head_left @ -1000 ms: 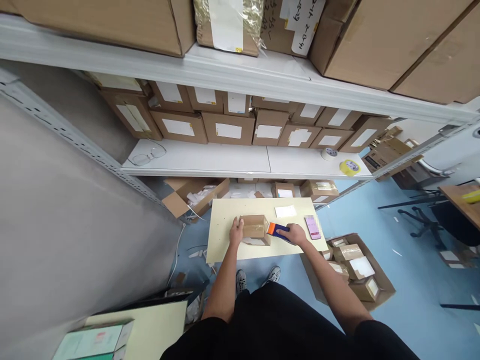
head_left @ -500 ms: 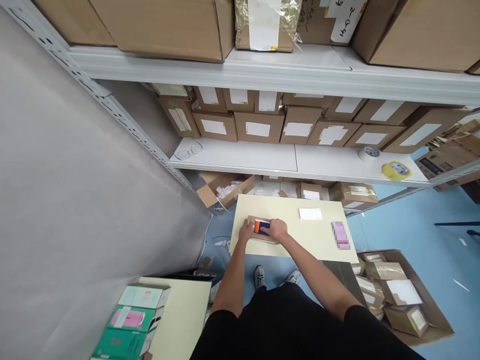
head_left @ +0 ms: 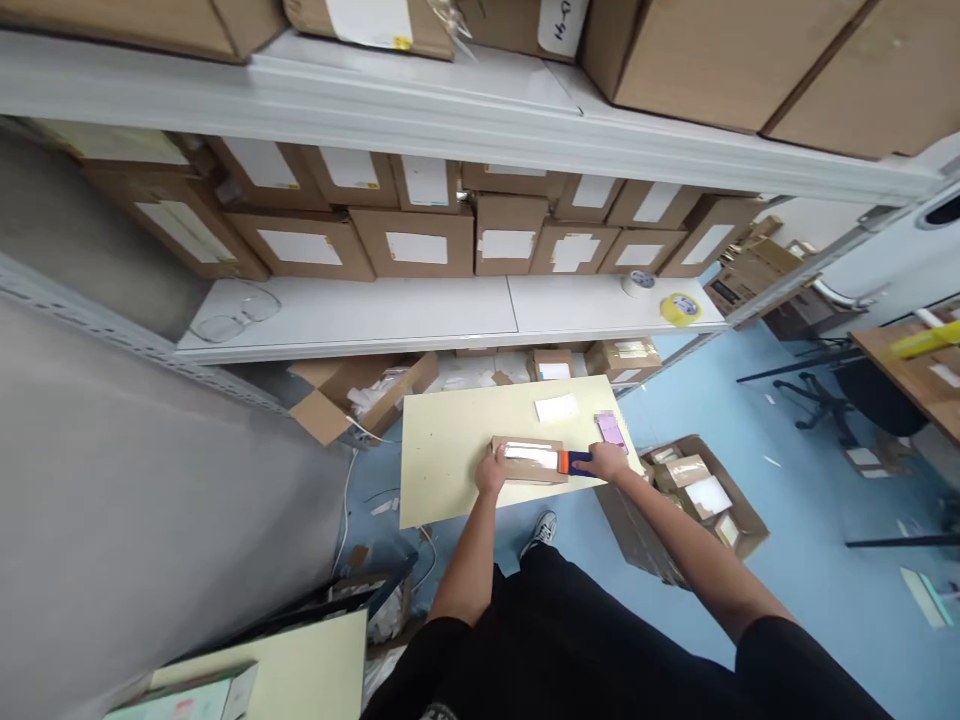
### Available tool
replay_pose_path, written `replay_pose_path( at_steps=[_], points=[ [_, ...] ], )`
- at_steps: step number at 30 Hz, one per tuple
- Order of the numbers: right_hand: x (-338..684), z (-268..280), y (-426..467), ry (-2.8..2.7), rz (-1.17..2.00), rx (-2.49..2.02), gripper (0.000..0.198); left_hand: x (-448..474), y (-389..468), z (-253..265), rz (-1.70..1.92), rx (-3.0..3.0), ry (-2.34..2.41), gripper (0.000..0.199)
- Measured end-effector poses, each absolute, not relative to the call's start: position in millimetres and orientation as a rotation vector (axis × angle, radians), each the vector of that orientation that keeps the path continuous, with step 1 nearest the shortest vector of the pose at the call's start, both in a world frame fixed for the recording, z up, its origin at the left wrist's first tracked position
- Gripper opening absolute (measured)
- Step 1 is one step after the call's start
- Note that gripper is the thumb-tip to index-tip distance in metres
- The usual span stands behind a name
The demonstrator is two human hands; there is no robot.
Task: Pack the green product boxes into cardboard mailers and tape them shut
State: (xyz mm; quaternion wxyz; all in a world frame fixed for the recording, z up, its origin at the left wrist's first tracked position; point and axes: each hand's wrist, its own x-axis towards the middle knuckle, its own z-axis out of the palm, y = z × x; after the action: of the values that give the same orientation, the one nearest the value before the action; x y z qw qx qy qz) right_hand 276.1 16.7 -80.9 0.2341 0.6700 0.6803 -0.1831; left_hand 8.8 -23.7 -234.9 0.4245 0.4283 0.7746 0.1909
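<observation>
A small cardboard box [head_left: 534, 476] with a white label on top lies on the pale yellow table [head_left: 442, 445]. My left hand [head_left: 491, 471] grips its left end, thumb on the upper face. In my right hand [head_left: 607, 461] is an orange and dark blue tape dispenser [head_left: 573, 462], its orange head at the box's right end. The fingers of that hand wrap round the handle. White slips of paper [head_left: 556, 408] lie farther back on the table. Just behind my right hand is a pink-purple item [head_left: 610, 429], partly covered by it.
Shelving [head_left: 360, 312] spans the far side, holding labelled boxes, a white tape roll [head_left: 638, 284] and a yellow tape roll [head_left: 680, 309]. A large carton [head_left: 739, 500] of parcels stands right of the table. An open box [head_left: 322, 415] sits beyond its left corner.
My right hand has drawn the tape dispenser rightward along the box, from over its middle to its right end. My left hand stays at the left end. The view has swung right.
</observation>
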Motion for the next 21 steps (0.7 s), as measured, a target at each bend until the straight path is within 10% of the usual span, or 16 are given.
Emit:
replay_pose_path(
  at_steps=[21],
  points=[
    [149, -29, 20, 2.179, -0.603, 1.765, 0.066, -114, -12, -192, 0.633, 0.988, 1.97, 0.063]
  ],
)
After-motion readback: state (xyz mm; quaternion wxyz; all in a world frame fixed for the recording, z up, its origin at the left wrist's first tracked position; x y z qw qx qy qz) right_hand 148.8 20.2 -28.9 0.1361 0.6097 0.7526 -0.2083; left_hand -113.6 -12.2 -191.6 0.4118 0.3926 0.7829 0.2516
